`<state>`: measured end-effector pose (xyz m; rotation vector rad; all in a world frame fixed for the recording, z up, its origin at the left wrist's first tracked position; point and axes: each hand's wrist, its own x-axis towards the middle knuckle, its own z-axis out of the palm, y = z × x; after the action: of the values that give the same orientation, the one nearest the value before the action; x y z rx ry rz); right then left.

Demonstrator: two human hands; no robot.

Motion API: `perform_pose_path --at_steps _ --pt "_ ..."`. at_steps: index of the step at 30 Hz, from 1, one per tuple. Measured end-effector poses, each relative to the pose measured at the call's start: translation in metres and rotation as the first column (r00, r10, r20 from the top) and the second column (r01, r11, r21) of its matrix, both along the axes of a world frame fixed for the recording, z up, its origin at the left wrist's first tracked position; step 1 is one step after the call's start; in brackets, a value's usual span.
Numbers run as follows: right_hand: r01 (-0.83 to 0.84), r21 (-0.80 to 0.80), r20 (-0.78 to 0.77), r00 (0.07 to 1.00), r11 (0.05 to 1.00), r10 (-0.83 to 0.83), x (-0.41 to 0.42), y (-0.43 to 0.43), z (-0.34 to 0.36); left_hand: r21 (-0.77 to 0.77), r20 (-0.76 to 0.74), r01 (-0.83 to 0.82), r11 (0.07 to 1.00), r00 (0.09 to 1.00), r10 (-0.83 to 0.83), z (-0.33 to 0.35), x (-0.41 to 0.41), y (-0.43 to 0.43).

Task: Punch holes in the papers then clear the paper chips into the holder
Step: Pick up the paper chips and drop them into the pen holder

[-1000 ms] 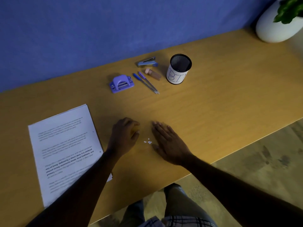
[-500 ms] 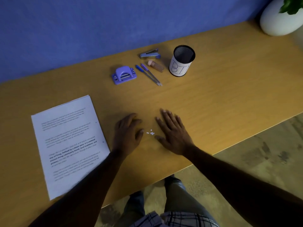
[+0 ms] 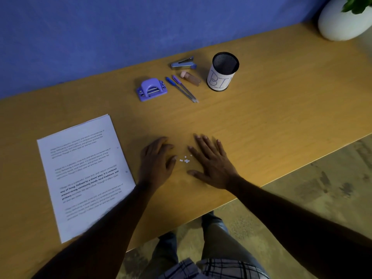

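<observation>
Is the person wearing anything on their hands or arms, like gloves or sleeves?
No. The left hand and right hand are bare, no gloves. Both forearms are uncovered as far as the picture reaches; I can make out no ring or watch.

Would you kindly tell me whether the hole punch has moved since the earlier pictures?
No. The hole punch lies just left of the two pens, as before; pens and holder shift with it in the frame, so the camera moved.

Bare forearms (image 3: 112, 218), a plaid shirt hem (image 3: 213, 268) and grey trousers (image 3: 217, 236).
</observation>
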<state>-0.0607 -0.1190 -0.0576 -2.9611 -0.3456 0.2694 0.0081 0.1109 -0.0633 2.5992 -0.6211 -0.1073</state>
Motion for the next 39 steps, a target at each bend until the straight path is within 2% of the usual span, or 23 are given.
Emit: perform_pose_path --at_steps 3,6,9,14,24,29,32,39 --pt "-0.044 0.026 0.022 0.999 0.999 0.043 -0.01 -0.001 0.001 -0.007 0.008 -0.001 1.0 1.0 0.001 0.0 0.0 0.0" --pt "0.129 0.079 0.023 0.991 0.989 -0.131 -0.015 -0.002 0.005 -0.006 0.013 0.007 1.0 1.0 -0.006 0.0 0.001 0.001" --pt "0.259 0.045 -0.01 0.966 0.965 -0.258 -0.018 0.002 0.005 -0.012 0.003 -0.002 1.0 1.0 0.002 -0.001 0.001 0.001" --pt "0.22 0.023 -0.033 0.975 0.975 -0.219 -0.002 0.012 0.006 -0.023 -0.006 -0.019 1.0 1.0 0.019 -0.002 0.001 -0.001" --pt "-0.014 -0.015 0.007 1.0 1.0 0.014 -0.011 0.014 0.01 -0.016 -0.043 -0.051 0.999 0.998 0.05 0.001 0.001 -0.006" --pt "0.198 0.046 0.024 0.98 0.979 -0.199 -0.028 0.015 0.011 -0.018 -0.026 -0.041 0.999 0.999 0.041 0.002 0.0 -0.006" --pt "0.201 0.003 0.018 0.979 0.98 -0.201 -0.04 0.026 0.002 -0.025 -0.002 -0.031 0.999 1.0 0.031 0.001 -0.002 -0.005" --pt "0.188 0.044 0.012 0.982 0.981 -0.189 -0.035 0.044 -0.002 -0.053 0.002 0.048 0.997 0.999 -0.048 0.0 -0.002 0.003"
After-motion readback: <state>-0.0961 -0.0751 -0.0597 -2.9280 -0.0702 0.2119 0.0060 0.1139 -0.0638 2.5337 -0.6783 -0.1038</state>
